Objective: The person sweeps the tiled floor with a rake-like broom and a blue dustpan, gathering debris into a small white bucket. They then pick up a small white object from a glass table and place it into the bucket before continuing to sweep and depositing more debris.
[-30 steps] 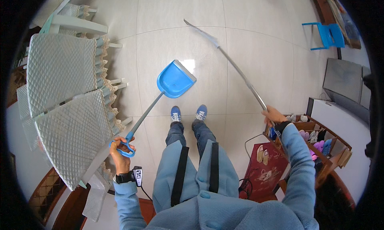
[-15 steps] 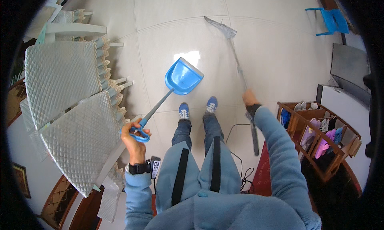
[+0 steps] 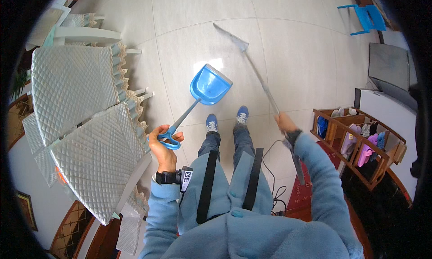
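Floor [image 3: 306, 70] first: pale tile, no visible debris pile on it, though fine dust wouldn't show at this scale. Quilted seats [image 3: 74, 83] line its left edge; shoe rack [image 3: 332, 132] sits at its right edge, small blue chair [image 3: 371, 18] toward its far right corner.

Sweeper [image 3: 257, 72], long-handled: thin grey head, slightly blurred, by the far right corner of the central tile. Right hand [image 3: 286, 123] is closed around the shaft, handle end running back past the wrist.

Dustpan [image 3: 211, 84], blue: mid-tile, toward the near edge, lip facing away from the person and to the right. Left hand [image 3: 164, 153] has hold of its loop grip, some fingers extended. Can't tell if the lip touches the floor.

Blue shoes [image 3: 211, 123]: toes about at the same tile's near edge, just behind the pan.

Status, as a judgement: both tools in hand and deployed, so setup done, sweeping looks under way. Head and pan are apart. No sweepings visible in the pan; glare hides part of it. Collection looks outstanding; how much floor is covered, can't tell.
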Demonstrator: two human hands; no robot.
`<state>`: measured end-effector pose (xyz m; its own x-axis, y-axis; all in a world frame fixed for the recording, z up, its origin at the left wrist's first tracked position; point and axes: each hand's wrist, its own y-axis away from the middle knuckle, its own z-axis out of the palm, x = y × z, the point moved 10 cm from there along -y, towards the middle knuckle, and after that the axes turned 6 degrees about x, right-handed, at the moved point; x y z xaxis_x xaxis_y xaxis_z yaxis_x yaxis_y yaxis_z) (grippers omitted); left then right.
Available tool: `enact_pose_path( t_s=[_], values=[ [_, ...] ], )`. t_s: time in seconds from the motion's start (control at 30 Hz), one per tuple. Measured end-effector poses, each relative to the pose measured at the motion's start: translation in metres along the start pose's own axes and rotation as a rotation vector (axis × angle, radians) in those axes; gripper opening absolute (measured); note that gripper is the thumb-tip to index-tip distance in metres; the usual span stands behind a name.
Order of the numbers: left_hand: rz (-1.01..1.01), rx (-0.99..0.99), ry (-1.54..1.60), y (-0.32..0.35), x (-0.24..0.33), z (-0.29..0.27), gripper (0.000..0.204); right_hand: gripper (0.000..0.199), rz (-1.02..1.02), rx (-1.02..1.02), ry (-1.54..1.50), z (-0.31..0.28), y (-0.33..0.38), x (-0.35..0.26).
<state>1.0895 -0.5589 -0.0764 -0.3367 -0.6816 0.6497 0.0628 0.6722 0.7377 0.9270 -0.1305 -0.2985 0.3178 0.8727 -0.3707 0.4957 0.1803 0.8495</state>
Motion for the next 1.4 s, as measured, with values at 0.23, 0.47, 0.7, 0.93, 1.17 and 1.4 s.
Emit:
enact_pose_path(
  t_s=[0.23,0.47,0.7,0.93,1.17,1.4],
  values=[
    [-0.024,-0.002,0.070,0.003,-0.001,-0.001,0.039,0.027,-0.033,-0.281,0.042,0.115,0.074,0.007],
    [-0.053,-0.028,0.066,0.000,-0.004,0.004,0.045,0.031,0.214,-0.087,-0.075,0.014,0.131,0.045],
    [0.023,0.010,-0.014,0.006,0.001,0.002,0.045,0.027,0.253,0.256,-0.192,-0.108,-0.030,0.092],
    [0.049,0.009,-0.004,0.011,0.009,0.012,0.043,0.028,-0.117,-0.089,0.247,0.077,0.077,0.063],
    [0.042,0.042,0.016,0.012,0.007,0.009,0.042,0.032,0.071,-0.136,0.162,-0.033,0.052,0.034],
    [0.063,0.061,0.047,0.014,-0.002,-0.006,0.038,0.029,-0.133,0.182,0.385,-0.094,-0.140,-0.031]
  ],
)
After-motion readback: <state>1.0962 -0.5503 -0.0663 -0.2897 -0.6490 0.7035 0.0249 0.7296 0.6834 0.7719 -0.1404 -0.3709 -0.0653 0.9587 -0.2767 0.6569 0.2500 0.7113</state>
